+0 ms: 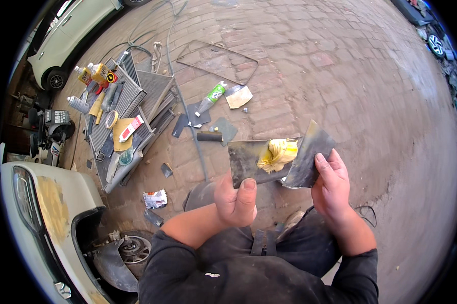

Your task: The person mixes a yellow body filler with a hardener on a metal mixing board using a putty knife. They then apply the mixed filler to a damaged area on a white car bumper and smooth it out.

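Note:
My left hand grips a flat dark plate by its lower edge, thumb on top. A lump of creamy yellow paste, streaked brighter yellow, sits toward the plate's right side. My right hand is closed on a second dark, flat sheet with a pale upper corner, held at a slant beside the paste and overlapping the plate's right end. Behind them on the paving lie a dark cylinder and some thin dark sheets.
Stacked radiators carry cans, tubes and bottles. A green-labelled bottle, wire frame and hose lie on brick paving. A pale car body with patched filler stands left; another car and scooter behind.

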